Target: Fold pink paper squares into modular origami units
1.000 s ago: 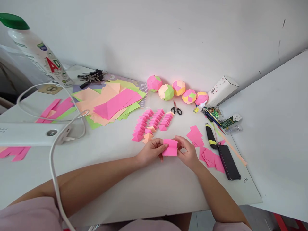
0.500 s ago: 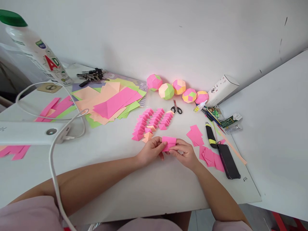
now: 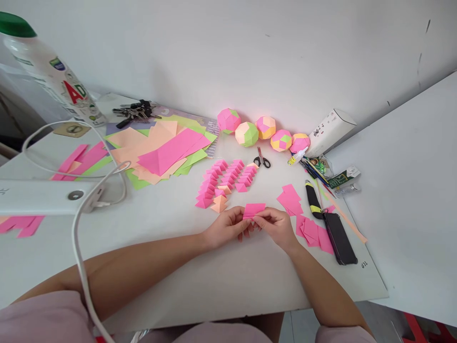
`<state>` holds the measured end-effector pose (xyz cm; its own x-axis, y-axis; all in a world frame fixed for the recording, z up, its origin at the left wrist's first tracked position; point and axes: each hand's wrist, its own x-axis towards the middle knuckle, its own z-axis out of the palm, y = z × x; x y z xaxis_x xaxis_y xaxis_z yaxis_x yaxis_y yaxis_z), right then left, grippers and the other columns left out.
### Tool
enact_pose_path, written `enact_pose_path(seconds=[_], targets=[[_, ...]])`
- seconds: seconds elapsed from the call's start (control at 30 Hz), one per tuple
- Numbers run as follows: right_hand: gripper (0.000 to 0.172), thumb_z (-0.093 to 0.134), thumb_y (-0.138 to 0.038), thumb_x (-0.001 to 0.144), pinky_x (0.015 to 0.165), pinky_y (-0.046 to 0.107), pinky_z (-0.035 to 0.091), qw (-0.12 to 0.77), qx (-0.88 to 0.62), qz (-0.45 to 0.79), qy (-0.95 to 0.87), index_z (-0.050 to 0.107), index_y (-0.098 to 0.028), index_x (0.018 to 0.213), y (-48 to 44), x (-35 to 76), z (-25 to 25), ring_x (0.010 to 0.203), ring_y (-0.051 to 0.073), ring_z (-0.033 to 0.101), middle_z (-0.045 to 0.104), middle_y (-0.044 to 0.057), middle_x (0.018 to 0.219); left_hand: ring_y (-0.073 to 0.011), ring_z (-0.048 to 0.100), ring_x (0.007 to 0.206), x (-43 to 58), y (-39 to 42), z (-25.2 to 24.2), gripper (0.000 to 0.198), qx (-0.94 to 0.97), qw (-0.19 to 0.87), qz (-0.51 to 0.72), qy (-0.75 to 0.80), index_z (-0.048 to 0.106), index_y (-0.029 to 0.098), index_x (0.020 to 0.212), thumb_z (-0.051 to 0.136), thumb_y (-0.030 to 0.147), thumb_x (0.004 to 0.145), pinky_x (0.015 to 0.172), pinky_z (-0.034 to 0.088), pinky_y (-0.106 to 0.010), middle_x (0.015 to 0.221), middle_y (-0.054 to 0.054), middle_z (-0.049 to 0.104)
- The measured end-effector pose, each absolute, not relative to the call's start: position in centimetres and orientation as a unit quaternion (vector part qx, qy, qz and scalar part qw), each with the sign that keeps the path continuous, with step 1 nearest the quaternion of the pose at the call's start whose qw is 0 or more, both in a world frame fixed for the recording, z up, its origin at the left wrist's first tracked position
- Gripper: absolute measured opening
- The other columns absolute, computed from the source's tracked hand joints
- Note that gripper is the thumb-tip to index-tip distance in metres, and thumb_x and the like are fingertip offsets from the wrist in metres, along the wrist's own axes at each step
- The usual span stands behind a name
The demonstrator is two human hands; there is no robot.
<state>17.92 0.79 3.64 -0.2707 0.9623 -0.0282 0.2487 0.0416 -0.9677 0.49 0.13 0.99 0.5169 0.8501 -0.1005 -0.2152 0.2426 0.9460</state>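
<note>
A small pink paper piece (image 3: 254, 210) is pinched between my left hand (image 3: 225, 227) and my right hand (image 3: 276, 227), just above the white table (image 3: 221, 276). It is folded over into a narrow strip. Both hands' fingers are closed on its lower edge. Just beyond my left hand lie rows of folded pink paper units (image 3: 225, 181) with a few orange units (image 3: 219, 205). Flat pink squares (image 3: 290, 199) lie right of my right hand.
Several coloured paper balls (image 3: 246, 134) line the wall. Scissors (image 3: 262, 160), a glue tube (image 3: 297, 156), pens, a black-yellow cutter (image 3: 312, 201) and a dark phone (image 3: 340, 238) sit to the right. Coloured sheets (image 3: 164, 150), keys (image 3: 134, 112), a bottle (image 3: 46, 71) and a white cable (image 3: 80, 238) lie left.
The pink paper was a flat square held up by both hands; it has been folded over into a narrow strip, and my fingers have closed in along its lower edge.
</note>
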Motion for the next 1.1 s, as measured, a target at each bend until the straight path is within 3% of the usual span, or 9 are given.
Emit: enact_pose_path(seconds=[1.1], targets=[[0.006,0.064,-0.022,0.077,0.053,0.026,0.052,0.387,-0.472,0.494,-0.619,0.061,-0.017,0.075,0.52,17.92,2.97,0.055,0.013,0.061,0.062,0.0,0.062,-0.0126,0.059,0.06,0.59,0.26,0.97,0.028,0.49,0.718,0.365,0.333,0.048,0.017,0.085,0.049,0.045,0.083,0.051,0.047,-0.024,0.075,-0.002,0.063]])
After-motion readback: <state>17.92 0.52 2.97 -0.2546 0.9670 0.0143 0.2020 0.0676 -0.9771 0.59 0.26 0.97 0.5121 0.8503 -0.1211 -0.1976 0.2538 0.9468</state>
